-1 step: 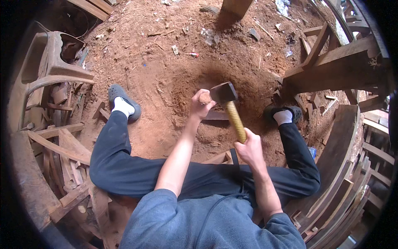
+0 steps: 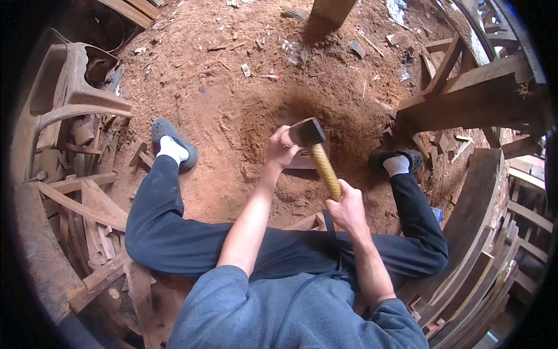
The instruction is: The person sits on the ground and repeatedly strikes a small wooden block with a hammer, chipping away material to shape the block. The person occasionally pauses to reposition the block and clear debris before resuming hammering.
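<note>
My left hand (image 2: 278,150) is closed round an upright round wooden piece (image 2: 285,139), its top partly hidden by the dark hammer head (image 2: 307,132). My right hand (image 2: 346,206) grips the hammer's yellow, wrapped-looking handle (image 2: 326,171); the head is at the top of the held piece, and I cannot tell if it touches. Beneath, a flat block (image 2: 301,163) lies in a hollow of reddish sawdust and dirt between my feet; what the held piece stands on is hidden.
Wood offcuts (image 2: 93,227) and a weathered chair-like object (image 2: 81,93) crowd the left. On the right stand a timber frame (image 2: 465,104) and stacked planks (image 2: 465,244). A wooden post (image 2: 330,14) rises at the top. Small scraps litter the ground.
The hammer head has moved a little left, over the top of the piece in my left hand, covering more of it. My right hand has shifted slightly left with it.
</note>
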A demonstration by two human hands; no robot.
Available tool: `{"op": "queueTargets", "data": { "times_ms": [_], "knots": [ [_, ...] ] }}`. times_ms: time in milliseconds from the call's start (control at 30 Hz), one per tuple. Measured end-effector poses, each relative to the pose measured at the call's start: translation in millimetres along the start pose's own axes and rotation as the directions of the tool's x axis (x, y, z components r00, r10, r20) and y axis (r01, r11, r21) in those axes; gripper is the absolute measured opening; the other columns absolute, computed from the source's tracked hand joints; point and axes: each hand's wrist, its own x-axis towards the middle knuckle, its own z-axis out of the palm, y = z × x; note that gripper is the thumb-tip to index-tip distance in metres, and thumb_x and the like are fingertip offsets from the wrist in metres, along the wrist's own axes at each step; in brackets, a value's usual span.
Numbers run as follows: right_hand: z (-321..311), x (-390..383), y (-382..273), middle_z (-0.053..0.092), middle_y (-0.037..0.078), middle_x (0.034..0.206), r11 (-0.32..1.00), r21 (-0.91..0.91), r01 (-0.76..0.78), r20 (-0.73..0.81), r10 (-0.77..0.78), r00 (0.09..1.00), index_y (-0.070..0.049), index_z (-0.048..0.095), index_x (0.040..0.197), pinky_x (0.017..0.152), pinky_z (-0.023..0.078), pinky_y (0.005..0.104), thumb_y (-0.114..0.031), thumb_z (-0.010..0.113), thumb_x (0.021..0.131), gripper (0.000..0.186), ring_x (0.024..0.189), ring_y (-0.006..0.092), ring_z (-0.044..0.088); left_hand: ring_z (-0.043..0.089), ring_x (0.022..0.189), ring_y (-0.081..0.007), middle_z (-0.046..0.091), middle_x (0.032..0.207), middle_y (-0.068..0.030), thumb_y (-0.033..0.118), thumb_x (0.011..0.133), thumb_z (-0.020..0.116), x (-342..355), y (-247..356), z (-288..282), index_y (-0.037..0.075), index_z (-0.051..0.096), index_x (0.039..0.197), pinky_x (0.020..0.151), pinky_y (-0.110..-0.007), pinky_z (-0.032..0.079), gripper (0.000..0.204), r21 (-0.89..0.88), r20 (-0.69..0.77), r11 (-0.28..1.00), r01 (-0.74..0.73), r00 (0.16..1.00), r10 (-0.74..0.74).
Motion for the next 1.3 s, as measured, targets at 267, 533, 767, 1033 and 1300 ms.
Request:
{"op": "queueTargets", "data": {
  "times_ms": [267,533,767,1033,1300],
  "knots": [
    [18.6,18.7,-7.2,0.062,0.03,0.079,0.975,-0.216,-0.055,0.067,0.071,0.995,0.002,0.056,0.089,0.074,0.047,0.0508,-0.009,0.059,0.071,0.021,0.084,0.0472,0.06,0.063,0.069,-0.011,0.064,0.072,0.001,0.013,0.074,0.08,4.8,-22.1,3.3,0.004,0.056,0.08,0.061,-0.03,0.052,0.027,-0.058,0.165,0.998,-0.002,0.986,0.011],
    [20.7,22.9,1.8,0.064,0.027,0.082,0.992,-0.018,-0.121,0.131,0.123,0.984,0.002,0.057,0.096,0.074,0.048,0.0446,-0.016,0.065,0.074,0.029,0.086,0.042,0.063,0.065,0.071,-0.0129,0.067,0.075,-0.0022,0.015,0.074,0.081,15.2,-39.8,13.1,0.004,0.063,0.085,0.065,-0.032,0.053,0.024,-0.112,0.237,0.991,-0.079,0.966,0.103],
    [21.1,21.9,-6.7,0.065,0.026,0.085,0.993,-0.07,-0.091,0.14,0.1,0.985,0.001,0.06,0.1,0.073,0.049,0.0426,-0.023,0.072,0.075,0.037,0.087,0.04,0.065,0.057,0.063,-0.012,0.064,0.07,-0.0019,0.019,0.07,0.084,15.3,-19.7,10.7,0.005,0.063,0.079,0.059,-0.033,0.049,0.027,-0.083,0.191,0.996,0.019,0.982,-0.003],
    [9.4,14.9,-16.8,0.065,0.026,0.084,0.987,-0.109,-0.121,0.098,0.132,0.986,0.0,0.063,0.099,0.073,0.05,0.0434,-0.026,0.072,0.076,0.036,0.085,0.0406,0.065,0.066,0.077,-0.0168,0.069,0.083,-0.0057,0.002,0.068,0.076,10.7,4.4,12.8,0.007,0.066,0.088,0.07,-0.031,0.052,0.023,-0.089,0.178,0.992,0.086,0.982,-0.069],
    [6.9,13.8,-10.1,0.065,0.026,0.084,0.985,-0.118,-0.127,0.107,0.14,0.984,0.001,0.063,0.099,0.074,0.05,0.0429,-0.025,0.07,0.076,0.036,0.086,0.039,0.065,0.065,0.077,-0.0155,0.069,0.083,-0.0057,0.022,0.071,0.082,5.1,6.4,20.8,0.007,0.067,0.087,0.069,-0.032,0.051,0.026,-0.177,0.241,0.959,0.222,0.954,-0.176]
  ]
}}
